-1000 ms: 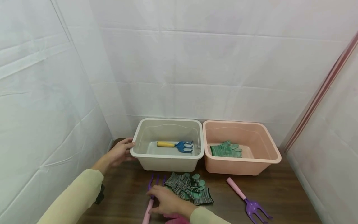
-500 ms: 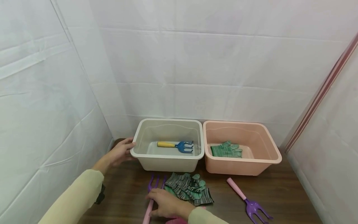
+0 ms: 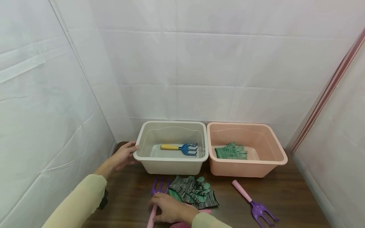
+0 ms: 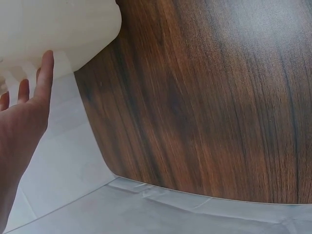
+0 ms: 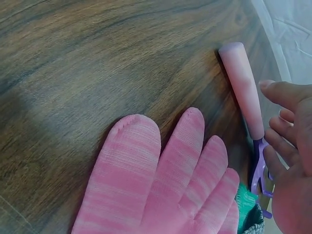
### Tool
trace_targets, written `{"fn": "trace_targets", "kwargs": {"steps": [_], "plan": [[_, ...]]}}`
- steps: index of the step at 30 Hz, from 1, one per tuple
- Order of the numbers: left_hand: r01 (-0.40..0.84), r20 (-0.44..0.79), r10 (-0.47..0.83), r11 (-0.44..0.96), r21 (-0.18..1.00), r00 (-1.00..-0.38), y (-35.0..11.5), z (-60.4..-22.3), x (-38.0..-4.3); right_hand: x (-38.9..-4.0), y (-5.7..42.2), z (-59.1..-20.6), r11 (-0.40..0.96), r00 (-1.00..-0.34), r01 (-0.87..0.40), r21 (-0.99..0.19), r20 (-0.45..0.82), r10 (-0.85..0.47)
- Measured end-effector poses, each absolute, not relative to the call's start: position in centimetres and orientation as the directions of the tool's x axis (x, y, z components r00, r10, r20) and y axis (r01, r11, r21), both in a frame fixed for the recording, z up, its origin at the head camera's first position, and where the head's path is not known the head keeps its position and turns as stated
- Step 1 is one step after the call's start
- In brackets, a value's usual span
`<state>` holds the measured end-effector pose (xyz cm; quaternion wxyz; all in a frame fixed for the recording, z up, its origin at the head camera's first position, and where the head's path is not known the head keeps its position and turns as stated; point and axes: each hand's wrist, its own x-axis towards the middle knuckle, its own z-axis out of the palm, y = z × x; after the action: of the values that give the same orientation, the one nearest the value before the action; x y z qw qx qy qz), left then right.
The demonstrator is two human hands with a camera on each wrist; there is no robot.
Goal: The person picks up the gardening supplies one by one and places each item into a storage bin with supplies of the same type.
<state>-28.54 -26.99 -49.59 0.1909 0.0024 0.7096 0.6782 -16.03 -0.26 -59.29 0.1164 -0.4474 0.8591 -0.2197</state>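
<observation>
My left hand [image 3: 122, 155] rests with extended fingers against the left side of the grey-white bin [image 3: 174, 163]; the left wrist view shows those fingers [image 4: 44, 78] at its wall. A hand fork with yellow handle and blue tines [image 3: 178, 148] lies inside this bin. My right hand [image 3: 169, 207] hovers over a hand fork with pink handle [image 5: 241, 87] and purple tines, thumb and fingers parted beside the handle. A pink glove [image 5: 161, 190] lies under my right wrist, mostly hidden in the head view. Grey-and-green gloves [image 3: 192, 191] lie just right of that fork.
A pink bin [image 3: 242, 169] stands right beside the grey-white one, with a green glove [image 3: 231, 152] in it. Another pink-and-purple hand fork [image 3: 251, 202] lies on the wooden table [image 3: 228, 209] at the right. White sheeting [image 3: 182, 63] encloses the back and sides.
My right hand has shifted slightly toward me and lower over the fork's handle. My left hand stays at the grey-white bin.
</observation>
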Motion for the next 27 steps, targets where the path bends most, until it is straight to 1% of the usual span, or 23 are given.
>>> {"fn": "trace_targets", "kwargs": {"steps": [5,11,20,27], "plan": [[-0.257,-0.268,0.266,0.077,0.963,-0.926,-26.95,-49.57,-28.63,-16.08,-0.41,-59.49,0.505,-0.563,-0.733,-0.456,-0.010,-0.826],[-0.251,-0.262,0.281,0.076,0.965,-0.923,-26.98,-49.39,-28.70,-15.97,-0.56,-59.63,0.506,-0.559,-0.759,-0.409,0.013,-0.829],[-0.244,-0.265,0.287,0.106,0.964,-0.920,-27.02,-49.53,-28.44,-16.08,-0.51,-59.74,0.464,-0.508,-0.817,-0.343,0.045,-0.860],[-0.237,-0.259,0.285,0.108,0.965,-0.923,-27.04,-49.51,-28.47,-16.67,-0.56,-60.08,0.445,-0.477,-0.838,-0.317,0.028,-0.878]]}}
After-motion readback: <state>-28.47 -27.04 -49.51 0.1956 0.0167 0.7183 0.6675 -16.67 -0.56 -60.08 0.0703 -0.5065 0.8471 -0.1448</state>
